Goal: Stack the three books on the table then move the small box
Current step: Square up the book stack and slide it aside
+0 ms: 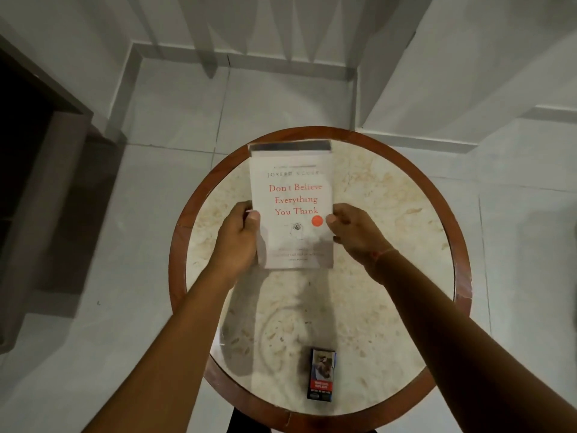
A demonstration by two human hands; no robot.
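From the head camera, a person is looking down on a round table (406, 195) with a pale stone top and a red-brown wooden rim, and everything can be placed against that rim. Toward the far side of the rim, a white book (292, 201) with red title lettering is lying face up, and a darker edge is showing just beyond its far end, which is likely another book beneath it; whether all three are in the pile cannot be told. The left hand (237, 237) is clamping the book's left edge, thumb on the cover and fingers wrapped underneath, while the right hand (356, 231) is pinching the opposite edge with its thumb tip on the cover. Holding both long sides this way is probably letting the person square the top book over what lies below. The small box (321, 375) is standing by itself close to the near part of the rim, well apart from the book and both hands, so moving it appears to be the step not yet begun.
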